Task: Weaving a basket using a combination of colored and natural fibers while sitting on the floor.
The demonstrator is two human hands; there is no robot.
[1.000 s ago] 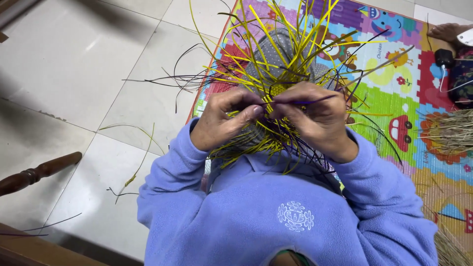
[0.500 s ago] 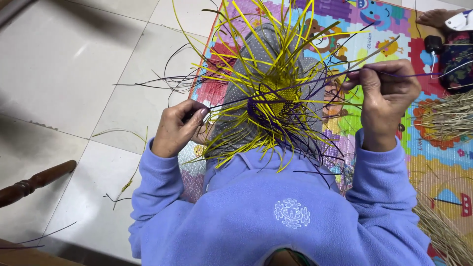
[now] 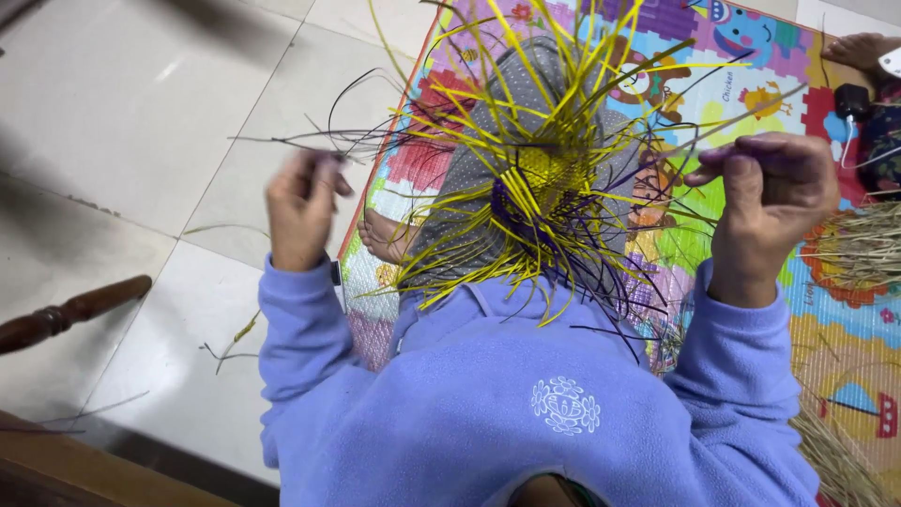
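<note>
At frame centre lay the half-woven square of yellow and purple plastic strips (image 3: 542,192), loose ends splayed outward. The left hand (image 3: 300,208) pinched thin dark strands (image 3: 310,141) at left; the right hand (image 3: 770,202), fist closed, gripped a strip at right.

Two hands (image 3: 300,211) (image 3: 765,202), one woven piece (image 3: 544,188), one play mat (image 3: 741,84).

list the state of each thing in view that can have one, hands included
left hand: raised to the side, fingers closed on thin dark strands
right hand: raised to the side, pinching a strand pulled taut
yellow and purple woven strip piece: partly woven, small square centre done, loose ends fanning out
colourful foam play mat: lying flat on the tiled floor
bundle of dry straw-coloured fibres: loose, lying on the mat
brown turned wooden leg: lying on the tiles
</note>
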